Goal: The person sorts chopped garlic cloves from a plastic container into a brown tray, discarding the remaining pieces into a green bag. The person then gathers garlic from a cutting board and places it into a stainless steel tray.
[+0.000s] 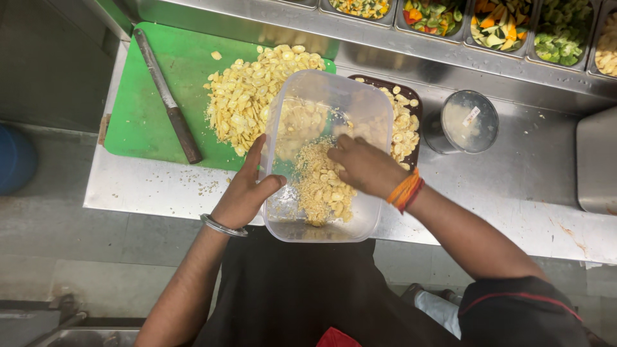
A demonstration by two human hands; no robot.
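Observation:
A clear plastic tub (292, 226) is tilted toward me at the steel counter's front edge, with pale yellow chopped pieces (323, 186) inside. My left hand (247, 189) grips the tub's left rim, thumb inside. Reaching into the tub, my right hand (365, 166) rests its fingers on the pieces; an orange thread band circles its wrist. A large heap of the same yellow pieces (247, 96) lies on a green cutting board (144, 109). More of them sit in a dark tray (406, 128) behind the tub.
A long knife (168, 103) lies on the board's left part. A round steel container with a clear lid (468, 122) stands at right. Steel pans of cut vegetables (501, 22) line the back. A steel counter (527, 186) extends right; blue object (13, 160) at far left.

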